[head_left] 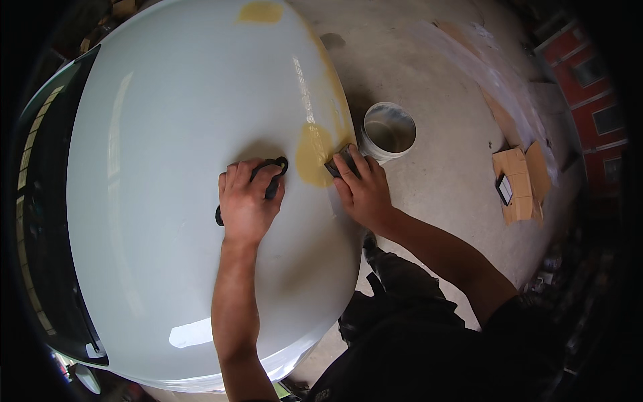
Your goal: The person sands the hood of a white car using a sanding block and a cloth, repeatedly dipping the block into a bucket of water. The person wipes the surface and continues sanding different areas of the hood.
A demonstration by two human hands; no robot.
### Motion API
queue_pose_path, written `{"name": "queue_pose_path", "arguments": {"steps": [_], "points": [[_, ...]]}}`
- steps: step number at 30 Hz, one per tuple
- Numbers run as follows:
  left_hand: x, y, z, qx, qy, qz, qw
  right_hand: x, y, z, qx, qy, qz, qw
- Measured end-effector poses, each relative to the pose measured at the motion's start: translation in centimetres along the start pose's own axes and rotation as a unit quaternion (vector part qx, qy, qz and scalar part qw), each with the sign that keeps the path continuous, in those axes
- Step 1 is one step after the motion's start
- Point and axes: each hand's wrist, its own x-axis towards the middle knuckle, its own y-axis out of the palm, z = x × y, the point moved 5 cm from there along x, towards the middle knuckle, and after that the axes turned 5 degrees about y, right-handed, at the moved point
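A white car hood spreads out in front of me, with a yellow filler patch near its front edge. My right hand presses a dark grey sanding pad against the right border of that patch, fingers bent over the pad. To the left, my left hand grips a black tool with rounded ends against the hood; the palm and fingers hide most of it, so its exact kind is unclear. A second yellow patch lies at the hood's far end.
A whitish bucket stands on the concrete floor just beyond the hood's front edge. Farther right lie an opened cardboard box and clear plastic sheeting. A dark windshield borders the hood on the left.
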Motion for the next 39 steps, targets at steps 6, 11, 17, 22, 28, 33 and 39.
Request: {"name": "queue_pose_path", "arguments": {"steps": [6, 11, 17, 22, 28, 33, 39], "points": [[0.2, -0.2, -0.2, 0.002, -0.001, 0.005, 1.0, 8.3, 3.3, 1.0, -0.045, 0.073, -0.002, 0.996], [0.1, -0.1, -0.1, 0.002, 0.002, 0.009, 1.0, 2.8, -0.3, 2.6, -0.032, 0.012, -0.021, 0.999], [0.1, 0.1, 0.1, -0.001, -0.007, 0.01, 1.0, 7.1, 0.0, 3.5, -0.017, 0.093, 0.01, 0.995], [0.0, -0.1, 0.0, 0.004, -0.001, 0.023, 1.0, 8.4, 2.9, 1.1, -0.03, 0.129, 0.097, 0.986], [-0.3, -0.1, 0.3, -0.003, 0.003, 0.012, 1.0, -3.7, 4.4, -3.7, 0.096, 0.059, 0.125, 0.986], [-0.5, 0.4, 0.5, 0.001, -0.01, 0.024, 1.0, 6.4, 10.7, -5.0, 0.07, 0.141, 0.013, 0.987], [-0.3, 0.2, 0.2, 0.014, -0.001, 0.011, 1.0, 7.9, 6.2, -1.2, 0.04, 0.193, 0.064, 0.978]]}}
